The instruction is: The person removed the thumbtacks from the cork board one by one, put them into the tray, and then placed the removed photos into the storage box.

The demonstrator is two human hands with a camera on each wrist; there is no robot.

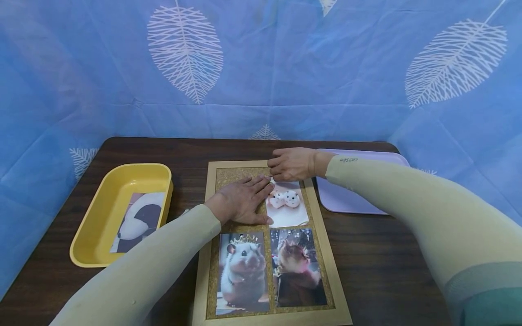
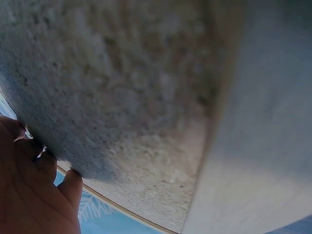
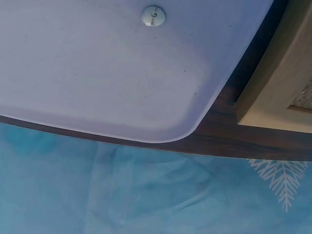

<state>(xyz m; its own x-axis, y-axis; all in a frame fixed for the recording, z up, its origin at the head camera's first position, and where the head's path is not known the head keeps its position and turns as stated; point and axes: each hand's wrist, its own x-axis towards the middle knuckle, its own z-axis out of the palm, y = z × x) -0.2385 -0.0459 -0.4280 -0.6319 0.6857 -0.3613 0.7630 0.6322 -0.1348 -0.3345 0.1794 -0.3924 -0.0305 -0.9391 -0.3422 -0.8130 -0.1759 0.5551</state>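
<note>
A wood-framed corkboard (image 1: pixel 215 271) lies on the table, bearing a photo of two white animals (image 1: pixel 287 208), a photo of a crowned hamster (image 1: pixel 243 276) and a photo of a brown animal (image 1: pixel 299 267). My left hand (image 1: pixel 244 200) rests on the cork with its fingers spread, fingertips at the left edge of the two-animal photo. At that photo's top edge is my right hand (image 1: pixel 294 164), its fingers bent downward. Whatever lies under those fingers is hidden. In the left wrist view, the left fingertips touch the board.
Left of the board stands a yellow tray (image 1: pixel 87 226) with a dark-and-white picture (image 1: pixel 140 222) in it. A lilac tray (image 1: pixel 346 199) sits to the right, partly beneath the right forearm. One thumbtack (image 3: pixel 153 16) lies in it. Blue leaf-patterned cloth (image 1: pixel 310 90) hangs behind the table.
</note>
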